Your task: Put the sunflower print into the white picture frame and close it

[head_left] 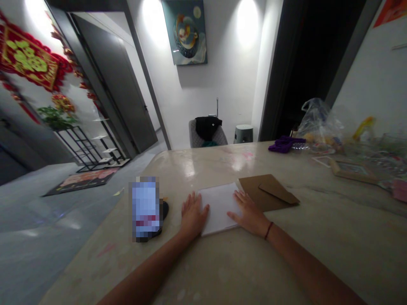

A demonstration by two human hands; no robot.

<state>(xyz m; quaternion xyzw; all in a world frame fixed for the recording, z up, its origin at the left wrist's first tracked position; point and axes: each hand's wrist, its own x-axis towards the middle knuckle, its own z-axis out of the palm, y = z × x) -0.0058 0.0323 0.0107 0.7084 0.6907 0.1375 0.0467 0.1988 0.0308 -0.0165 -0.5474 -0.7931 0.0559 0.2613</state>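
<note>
A white sheet of paper [219, 205], perhaps a folded card or thin stack, lies flat on the table in front of me. My left hand [193, 216] rests at its left edge, fingers stretched out and the thumb on the white surface. Across from it, my right hand [249, 214] lies flat over the right edge, fingers spread, with a dark red cord at the wrist. Partly under the right hand is a brown envelope [267, 192] with a pointed flap. Neither hand grips anything.
A phone [145, 207] with a blurred screen stands on a dark holder to the left. Farther right lie a purple cloth [284, 144], a clear plastic bag [318, 123] and a wooden frame [352, 170]. A chair [208, 131] stands beyond the stone-patterned table [222, 271].
</note>
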